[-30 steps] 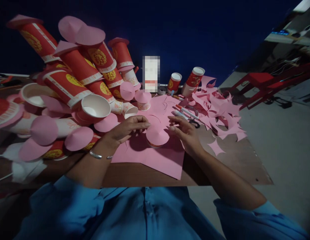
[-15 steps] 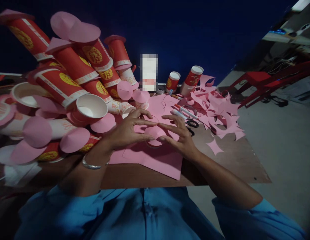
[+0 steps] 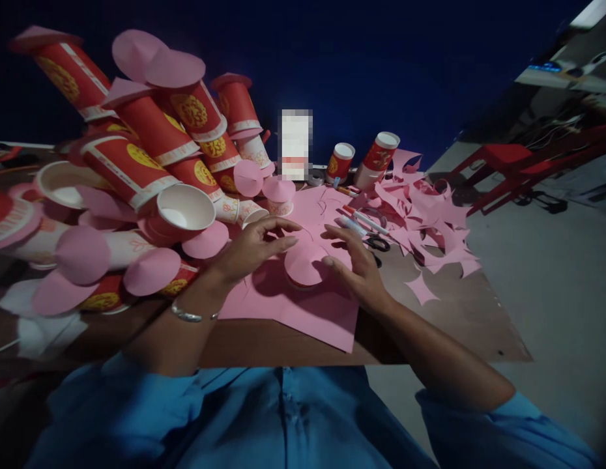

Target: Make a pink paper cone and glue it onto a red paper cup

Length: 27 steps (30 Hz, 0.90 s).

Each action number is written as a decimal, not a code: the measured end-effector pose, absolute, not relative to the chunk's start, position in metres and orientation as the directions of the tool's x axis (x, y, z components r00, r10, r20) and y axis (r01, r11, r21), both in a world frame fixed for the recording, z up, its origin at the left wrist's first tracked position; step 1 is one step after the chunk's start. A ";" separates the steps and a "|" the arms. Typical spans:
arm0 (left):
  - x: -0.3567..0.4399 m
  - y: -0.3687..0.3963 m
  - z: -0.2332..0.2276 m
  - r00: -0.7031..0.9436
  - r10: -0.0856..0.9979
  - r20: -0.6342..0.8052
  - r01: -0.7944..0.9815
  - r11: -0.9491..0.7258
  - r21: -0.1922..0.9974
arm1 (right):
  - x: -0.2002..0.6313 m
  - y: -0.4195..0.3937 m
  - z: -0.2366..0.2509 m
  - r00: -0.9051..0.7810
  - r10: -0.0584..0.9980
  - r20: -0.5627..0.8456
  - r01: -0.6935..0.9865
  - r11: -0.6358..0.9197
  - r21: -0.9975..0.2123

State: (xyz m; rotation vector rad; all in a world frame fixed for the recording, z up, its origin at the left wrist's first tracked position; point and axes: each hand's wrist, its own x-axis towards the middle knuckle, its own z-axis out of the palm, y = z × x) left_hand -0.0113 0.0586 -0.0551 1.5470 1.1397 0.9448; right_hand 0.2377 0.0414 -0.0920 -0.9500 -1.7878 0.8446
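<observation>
A pink paper cone (image 3: 305, 262) sits as a lid on a small paper cup, on a pink paper sheet (image 3: 303, 309) at the table's near edge. My left hand (image 3: 251, 249) touches the cone's left side with thumb and fingers. My right hand (image 3: 354, 259) rests on its right side, fingers spread over the rim. Both hands press on the cone rather than lift it. The cup under it is almost hidden.
A heap of red paper cups (image 3: 151, 143) with pink cone lids fills the left. Pens (image 3: 366, 220), scissors (image 3: 378, 244) and pink offcuts (image 3: 430, 221) lie to the right. Two upright cups (image 3: 378, 156) stand at the back. Red chairs (image 3: 508, 159) stand beyond the table's right edge.
Half a second ago both hands held the cone by its rim with fingertips arched over it; now they lie lower and flatter against its sides. The cone sits a little further down.
</observation>
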 end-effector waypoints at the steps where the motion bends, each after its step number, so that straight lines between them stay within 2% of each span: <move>1: -0.008 0.059 -0.058 0.233 0.972 -0.021 0.150 -0.015 0.989 | 0.236 0.042 -0.094 -0.262 0.906 0.333 0.196 0.388 -0.901; 3: 0.000 0.059 -0.064 0.212 0.968 -0.136 0.005 0.138 0.990 | 0.232 0.044 -0.097 -0.239 0.950 0.199 0.080 0.224 -0.971; 6: 0.009 0.059 -0.071 0.199 0.960 -0.196 -0.100 0.219 0.971 | 0.226 0.045 -0.099 -0.255 0.964 0.070 -0.037 0.063 -0.997; 13: 0.013 0.056 -0.070 0.239 0.955 -0.178 -0.154 0.218 0.964 | 0.221 0.045 -0.096 -0.249 0.968 0.016 -0.089 -0.006 -0.996; 20: 0.014 0.056 -0.070 0.217 0.952 -0.216 -0.169 0.255 0.952 | 0.221 0.045 -0.096 -0.234 0.969 0.075 -0.114 0.049 -0.992; 23: 0.017 0.056 -0.069 0.210 0.953 -0.219 -0.176 0.258 0.950 | 0.223 0.047 -0.095 -0.214 0.964 0.160 -0.060 0.150 -0.987; 27: 0.019 0.055 -0.069 0.225 0.956 -0.190 -0.210 0.238 0.948 | 0.230 0.049 -0.092 -0.247 0.910 0.332 0.119 0.368 -0.922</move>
